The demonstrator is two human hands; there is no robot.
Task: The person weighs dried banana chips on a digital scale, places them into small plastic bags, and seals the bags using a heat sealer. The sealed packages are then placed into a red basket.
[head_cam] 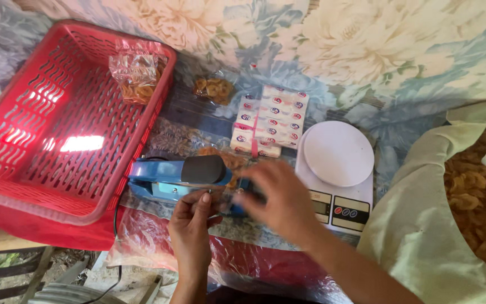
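Hands working at blue heat sealer (178,179) — you are pinching clear snack bag (227,194) with left hand (189,225), right hand (282,202) blurred, fingers curling over bag, grip unclear. Bag lying across sealer's front edge — light, slippery, crinkly, chips fragile; probably best gripping top film edge.

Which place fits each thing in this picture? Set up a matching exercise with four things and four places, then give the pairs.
Things:
1. red basket
2. white kitchen scale
3. blue heat sealer
4. bundle of small white packets

Places:
A. far right of the row
B. under the two hands
C. on the left, holding one clear bag of snacks
D. behind the sealer, beside the scale

Pairs: 1-C, 2-A, 3-B, 4-D
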